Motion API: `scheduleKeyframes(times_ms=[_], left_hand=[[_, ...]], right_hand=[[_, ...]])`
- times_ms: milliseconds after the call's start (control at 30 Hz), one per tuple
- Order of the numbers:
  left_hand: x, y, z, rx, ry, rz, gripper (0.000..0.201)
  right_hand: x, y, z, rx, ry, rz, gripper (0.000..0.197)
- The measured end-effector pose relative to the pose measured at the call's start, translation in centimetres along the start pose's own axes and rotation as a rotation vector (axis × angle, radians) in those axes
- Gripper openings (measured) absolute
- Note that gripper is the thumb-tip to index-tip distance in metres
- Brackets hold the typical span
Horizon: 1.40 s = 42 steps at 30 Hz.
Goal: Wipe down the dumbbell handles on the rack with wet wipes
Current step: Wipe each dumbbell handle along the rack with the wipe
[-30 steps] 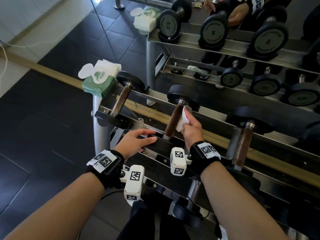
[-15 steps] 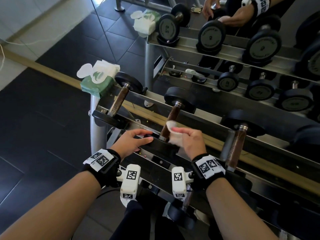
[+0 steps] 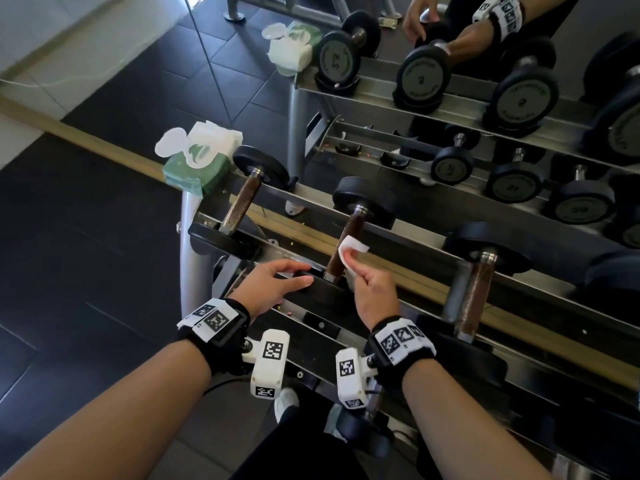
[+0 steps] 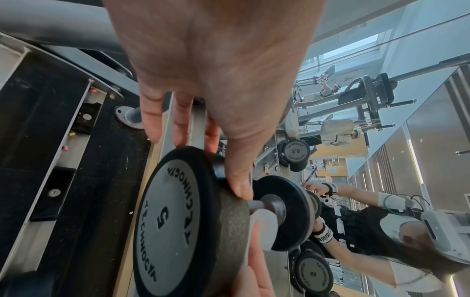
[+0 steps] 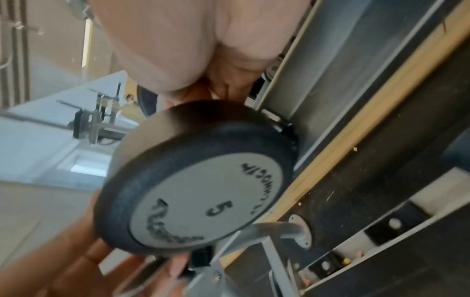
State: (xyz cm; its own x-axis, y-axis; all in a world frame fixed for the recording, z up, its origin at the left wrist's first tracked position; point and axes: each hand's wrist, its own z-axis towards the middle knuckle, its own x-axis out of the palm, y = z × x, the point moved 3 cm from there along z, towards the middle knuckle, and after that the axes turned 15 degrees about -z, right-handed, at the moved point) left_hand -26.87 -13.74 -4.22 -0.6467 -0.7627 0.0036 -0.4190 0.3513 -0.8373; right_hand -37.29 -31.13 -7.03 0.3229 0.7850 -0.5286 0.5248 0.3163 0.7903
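Three dumbbells lie across the top rack rail [image 3: 408,289]. The middle one has a dark brown handle [image 3: 351,230]. My right hand [image 3: 349,258] pinches a white wet wipe [image 3: 353,245] against the right side of that handle, near its lower end. My left hand [image 3: 301,273] rests with straight fingers on the near black head [image 3: 325,292] of the same dumbbell. In the left wrist view the thumb lies on the rim of the head [image 4: 172,221] marked 5, with the wipe [image 4: 264,225] behind it. The right wrist view is blurred, and the same head [image 5: 203,191] fills it.
A green pack of wipes [image 3: 197,164] with its lid open sits on the rack's left end, beside the left dumbbell's handle [image 3: 240,207]. The right dumbbell's handle [image 3: 476,296] is rusty brown. A mirror behind doubles the rack. Dark floor tiles [image 3: 86,254] lie at the left.
My right hand has drawn the wipe down the middle handle from its far end toward the near head, then shifted it to the handle's right side. The left hand has stayed on the head.
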Motion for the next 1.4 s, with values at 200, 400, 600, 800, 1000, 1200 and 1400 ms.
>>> scheduleKeyframes(times_ms=[200,400,600,800,1000,1200,1400], left_hand=[[0.1,-0.2,-0.2,0.015,0.019,0.016,0.028],[0.1,-0.2,-0.4,0.034,0.051,0.039,0.036],[-0.2,-0.2,-0.1,0.062,0.071,0.114,0.035],[-0.5,0.1,0.2,0.091,0.066,0.169,0.034],[-0.5,-0.1,0.2,0.097,0.081,0.206,0.034],[-0.5,-0.2,0.2,0.091,0.091,0.192,0.035],[-0.5,-0.3,0.2,0.063,0.076,0.189,0.034]], right_hand=[[-1.6,0.4,-0.7,-0.021,0.151,-0.243,0.036],[-5.4,1.5,-0.3,0.101,-0.351,0.024,0.033],[-4.0,1.7,1.3,0.142,-0.224,-0.006,0.047],[0.3,1.7,0.4,0.125,-0.037,0.107,0.041],[-0.6,0.3,-0.8,0.075,0.082,-0.05,0.035],[-2.8,2.2,1.2,0.052,-0.088,-0.021,0.035],[-0.3,1.6,-0.1,0.061,0.005,-0.096,0.032]])
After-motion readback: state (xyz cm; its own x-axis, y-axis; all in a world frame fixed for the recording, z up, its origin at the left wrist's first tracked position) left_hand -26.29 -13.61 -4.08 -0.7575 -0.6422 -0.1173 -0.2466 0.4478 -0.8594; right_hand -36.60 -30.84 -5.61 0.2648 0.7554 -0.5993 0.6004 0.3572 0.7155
